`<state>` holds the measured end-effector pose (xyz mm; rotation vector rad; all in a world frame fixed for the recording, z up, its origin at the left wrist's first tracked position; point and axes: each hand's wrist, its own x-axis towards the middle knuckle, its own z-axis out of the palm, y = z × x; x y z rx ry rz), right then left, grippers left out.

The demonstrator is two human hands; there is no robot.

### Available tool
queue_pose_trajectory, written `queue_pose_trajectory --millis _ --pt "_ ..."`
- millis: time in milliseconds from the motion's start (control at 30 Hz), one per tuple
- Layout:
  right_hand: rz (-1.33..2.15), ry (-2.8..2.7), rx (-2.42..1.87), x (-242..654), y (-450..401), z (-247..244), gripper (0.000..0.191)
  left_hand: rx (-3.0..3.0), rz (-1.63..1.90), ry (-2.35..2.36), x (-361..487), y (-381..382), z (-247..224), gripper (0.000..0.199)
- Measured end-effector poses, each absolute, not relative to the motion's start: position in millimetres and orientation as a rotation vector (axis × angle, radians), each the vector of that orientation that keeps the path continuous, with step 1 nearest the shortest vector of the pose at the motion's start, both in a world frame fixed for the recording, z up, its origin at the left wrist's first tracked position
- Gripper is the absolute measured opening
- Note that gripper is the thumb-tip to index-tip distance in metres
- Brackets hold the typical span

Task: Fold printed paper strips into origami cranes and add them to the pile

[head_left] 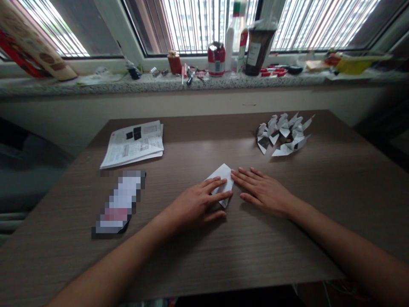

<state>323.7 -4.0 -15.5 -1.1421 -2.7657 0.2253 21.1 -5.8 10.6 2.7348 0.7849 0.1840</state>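
Observation:
A small folded white paper (224, 171) lies flat near the middle of the brown table (198, 256). My left hand (203, 200) rests over its lower left part with the fingers spread, hiding some of it. To the right, my right hand (263, 189) lies palm down with fingers stretched out, its fingertips at the paper's right edge. Neither hand grasps anything. Several folded paper pieces (283, 132) with printed patches stand in a cluster at the back right.
Printed sheets (137, 145) are stacked at the back left, with a phone (118, 204), its screen pixelated, in front of them. Along the granite windowsill (159, 85) stand a red can (216, 59), a dark cup (257, 49), bottles and small items.

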Motion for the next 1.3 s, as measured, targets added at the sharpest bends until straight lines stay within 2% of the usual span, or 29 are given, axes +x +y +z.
queue_pose_trajectory --millis 400,933,1300 --pt "0.204 -2.666 -1.198 323.7 -3.2 -17.7 0.075 2.716 0.212 0.794 20.3 -6.3 12.5 0.059" --pt "0.237 -2.666 -1.197 319.5 -4.6 -12.2 0.070 2.738 0.181 0.827 20.5 -6.2 13.2 0.060" --pt "0.340 -2.688 -1.046 313.0 -8.0 -14.1 0.065 2.767 0.205 0.835 22.1 -7.1 12.6 0.060"
